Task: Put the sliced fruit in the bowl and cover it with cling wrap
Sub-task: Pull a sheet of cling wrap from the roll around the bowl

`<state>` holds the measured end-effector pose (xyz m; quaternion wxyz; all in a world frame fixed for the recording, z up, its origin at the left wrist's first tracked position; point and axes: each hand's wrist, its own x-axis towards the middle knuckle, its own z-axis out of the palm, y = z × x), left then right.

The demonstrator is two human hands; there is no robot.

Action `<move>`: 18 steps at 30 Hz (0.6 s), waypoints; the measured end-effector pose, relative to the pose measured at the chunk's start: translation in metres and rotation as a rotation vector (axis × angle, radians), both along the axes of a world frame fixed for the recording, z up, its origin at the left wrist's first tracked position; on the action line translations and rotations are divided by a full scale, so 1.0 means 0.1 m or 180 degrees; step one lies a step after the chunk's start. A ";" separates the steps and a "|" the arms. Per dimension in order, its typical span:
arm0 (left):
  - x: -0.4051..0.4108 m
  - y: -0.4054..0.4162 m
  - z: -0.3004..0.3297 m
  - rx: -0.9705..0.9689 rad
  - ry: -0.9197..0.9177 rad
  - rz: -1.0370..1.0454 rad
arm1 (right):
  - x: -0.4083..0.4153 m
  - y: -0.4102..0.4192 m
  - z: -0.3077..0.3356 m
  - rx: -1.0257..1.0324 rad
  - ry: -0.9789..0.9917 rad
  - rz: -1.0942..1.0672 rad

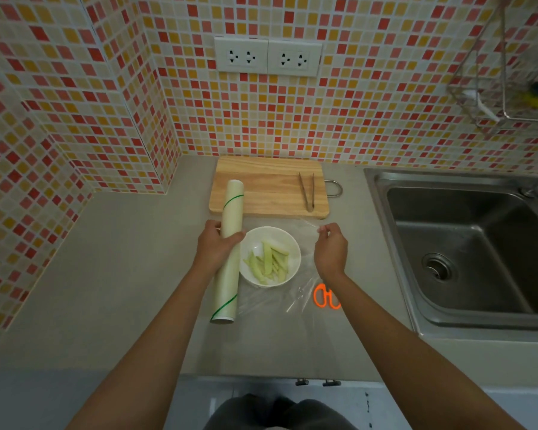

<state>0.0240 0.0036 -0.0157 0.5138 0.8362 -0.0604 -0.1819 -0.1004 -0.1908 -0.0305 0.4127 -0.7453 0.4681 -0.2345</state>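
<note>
Head view, fingers: left hand (215,247) grips the cling wrap roll (230,249) around its middle; right hand (330,251) pinches the far corner of the pulled-out film (305,293) between fingertips.
Left hand purpose: appears to anchor the roll just left of the bowl so the sheet can unwind under tension.
Right hand purpose: holds the free edge out to the right, past the bowl, so the film spans the rim.
Film: a transparent sheet stretches from the roll over the bowl toward the right hand; its near edge is wrinkled on the counter (131,274). Whether it touches the rim cannot be determined.
Bowl: white bowl (294,243) stands on the counter between the two hands, upright.
Sliced fruit: pale green slices (269,263) lie inside the bowl; the first half of the task looks complete.
Scissors: orange-handled scissors (325,297) lie near the right wrist, under the film, placed ready for cutting the sheet.
Cutting board: wooden board (267,187) sits behind the bowl, with tongs (307,191) resting on it.
Sink: steel sink (466,243) lies well apart to the right.
</note>
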 end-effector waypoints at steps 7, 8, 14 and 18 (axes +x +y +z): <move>-0.01 0.09 -0.13 0.0111 -0.0074 -0.0049 | -0.01 0.04 -0.11 -0.0044 0.0245 0.0038; -0.02 0.10 -0.14 0.0105 -0.0051 -0.0054 | -0.01 0.04 -0.12 -0.0055 0.0286 0.0038; -0.03 0.14 -0.19 0.0066 0.0033 -0.0074 | -0.05 0.05 -0.20 -0.0135 0.0453 0.0069; -0.02 0.17 -0.21 0.0033 0.0021 -0.0090 | -0.04 0.06 -0.22 -0.0218 0.0608 0.0100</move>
